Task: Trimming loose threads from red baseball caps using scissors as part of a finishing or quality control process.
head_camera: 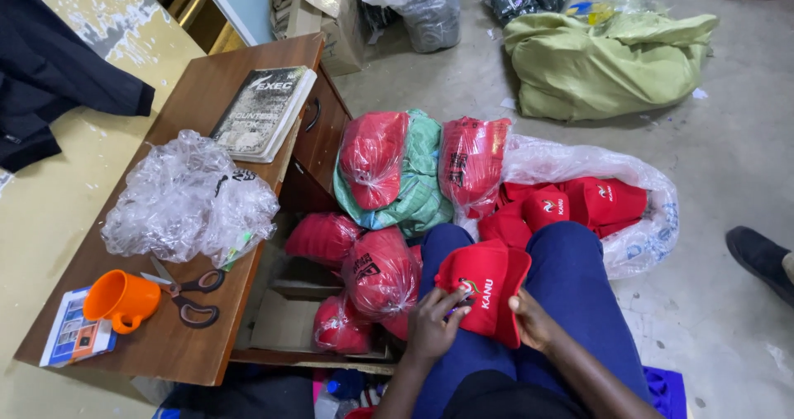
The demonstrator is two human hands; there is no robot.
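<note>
A wooden worktop [178, 336] is seen at the left, carrying a crumpled clear plastic sheet [188, 200], a book [265, 111], scissors [188, 296] and an orange cup [121, 301]. On the floor ahead, a green sack [608, 59] is slumped, and nearer in, a clear bag of red caps [595, 204] lies open just beside the knees. Bagged bundles of red caps [380, 274] are piled between worktop and legs. On the lap, a red cap [488, 287] is held from both sides: the left hand [434, 324] is clamped on its near left edge, the right hand [529, 320] is closed on its lower right edge, the hands apart with the cap between them.
</note>
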